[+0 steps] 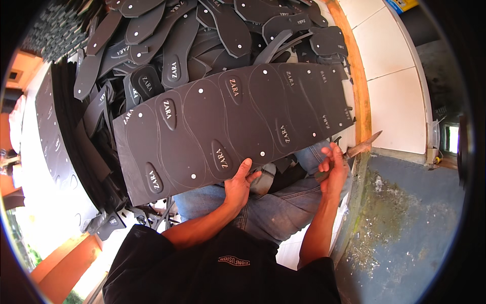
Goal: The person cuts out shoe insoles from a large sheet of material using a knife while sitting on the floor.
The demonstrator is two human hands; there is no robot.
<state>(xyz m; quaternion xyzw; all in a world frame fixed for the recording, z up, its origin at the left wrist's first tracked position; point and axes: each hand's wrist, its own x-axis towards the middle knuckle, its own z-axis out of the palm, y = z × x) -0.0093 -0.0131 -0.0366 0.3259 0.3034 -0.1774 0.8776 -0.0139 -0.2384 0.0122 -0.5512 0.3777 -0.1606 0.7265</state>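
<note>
A long dark grey foam sheet (202,126) slants across my lap, printed with rows of shoe-sole outlines, white dots and raised oval pads. My left hand (238,186) grips its near edge, thumb on top and the other fingers partly hidden beneath. Just off the sheet's near right corner, my right hand (334,169) is closed around a knife. The knife's worn, brownish blade (365,145) points up and to the right, away from the sheet. Most of its handle is covered by my fingers.
Loose cut soles (174,55) lie heaped behind the sheet. At the left stand stacked dark sheets (76,137), with scraps (109,225) near their foot. A wooden strip (360,101) runs along the right, beside white tiles (392,101) and a stained grey-blue floor (405,218).
</note>
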